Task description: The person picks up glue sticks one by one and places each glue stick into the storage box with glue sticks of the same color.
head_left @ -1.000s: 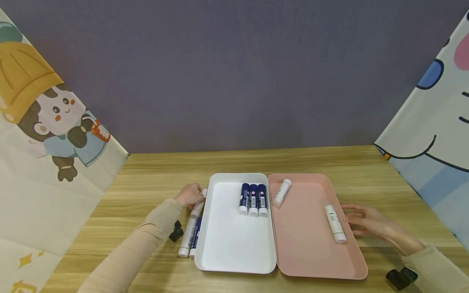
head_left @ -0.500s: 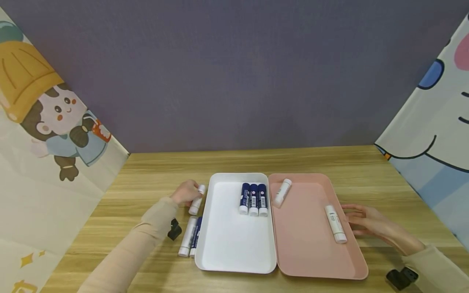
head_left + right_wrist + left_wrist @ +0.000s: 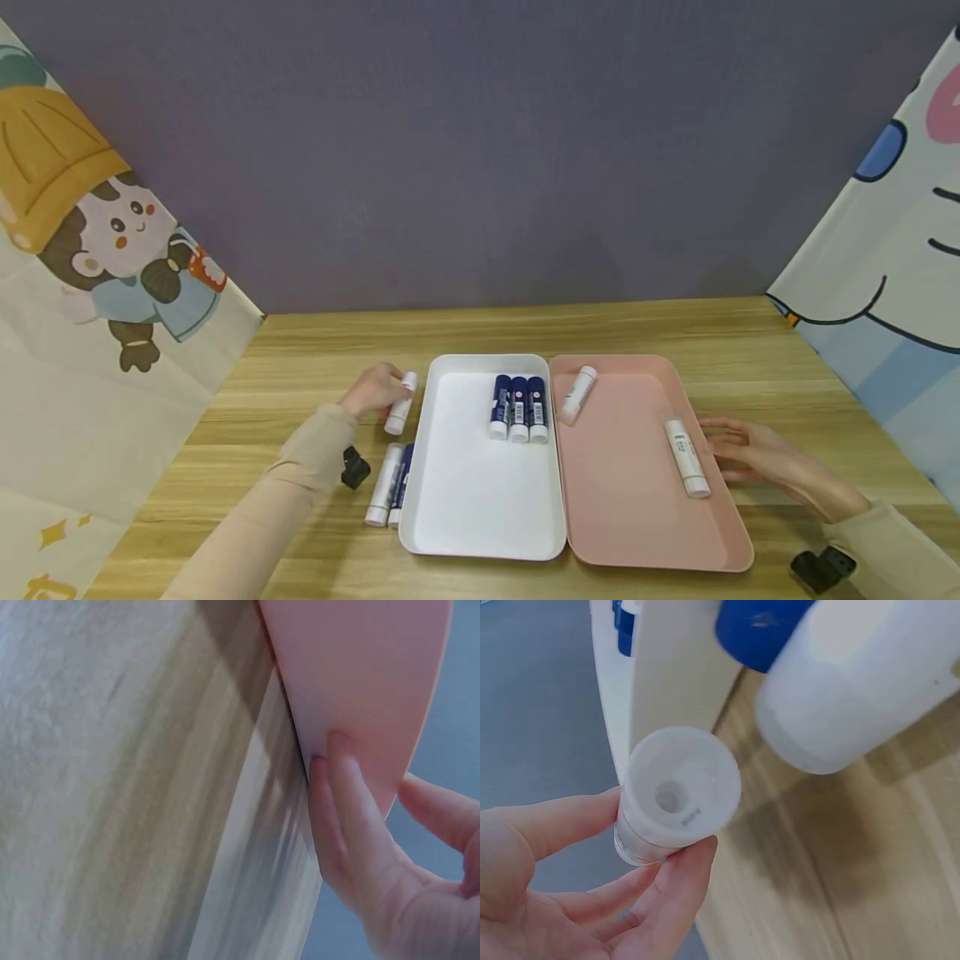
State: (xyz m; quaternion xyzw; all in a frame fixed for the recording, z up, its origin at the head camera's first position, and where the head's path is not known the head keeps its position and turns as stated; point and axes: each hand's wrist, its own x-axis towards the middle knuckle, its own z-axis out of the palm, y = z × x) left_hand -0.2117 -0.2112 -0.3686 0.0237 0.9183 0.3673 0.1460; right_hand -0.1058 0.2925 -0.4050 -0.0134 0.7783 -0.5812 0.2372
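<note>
My left hand (image 3: pixel 372 392) pinches a white glue stick (image 3: pixel 401 406) between thumb and fingers, tilted beside the left wall of the white tray (image 3: pixel 480 517). In the left wrist view its hollow round end (image 3: pixel 681 784) faces the camera. Below that hand, a white glue stick (image 3: pixel 385 486) and a blue one (image 3: pixel 402 487) lie side by side against the tray. My right hand (image 3: pixel 757 454) rests its fingers against the outer right wall of the pink tray (image 3: pixel 637 533). The right wrist view shows the fingertips (image 3: pixel 343 744) on that wall and the thumb near the rim.
Three blue glue sticks with white ends (image 3: pixel 518 409) lie in a row in the white tray. Inside the pink tray are two white glue sticks, one at the upper left (image 3: pixel 578 395) and one at the right (image 3: pixel 686 458). The trays stand edge to edge on the wooden table (image 3: pixel 300 400).
My left hand has drawn the white glue stick leftward, away from the white tray's wall and the two sticks below. The right hand has stayed at the pink tray.
</note>
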